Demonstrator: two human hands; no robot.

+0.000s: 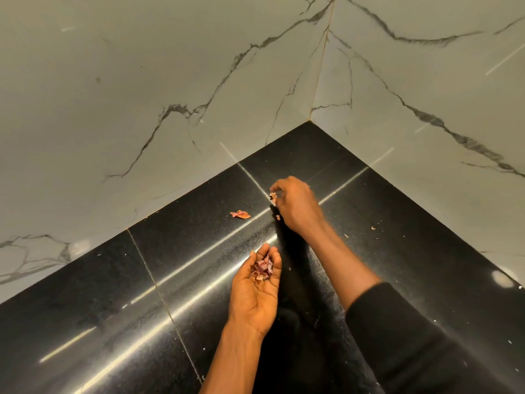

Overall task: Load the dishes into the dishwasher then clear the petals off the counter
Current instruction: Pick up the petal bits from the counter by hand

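Left hand (255,291), near: palm up, loosely cupped, carrying gathered petals (262,270). Right hand (297,204), farther: fingertips pinching petal scraps (273,196). Loose petal (240,214) on black counter (113,280), just left of right hand, long axis left-right; right hand nearer.

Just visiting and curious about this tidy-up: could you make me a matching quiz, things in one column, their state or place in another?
Things:
1 left hand
2 right hand
3 loose petal
4 wall

States or places:
A pinches a petal
B white with dark veins
C carries a petal pile
D lies on the counter

Pairs: 1-C, 2-A, 3-D, 4-B
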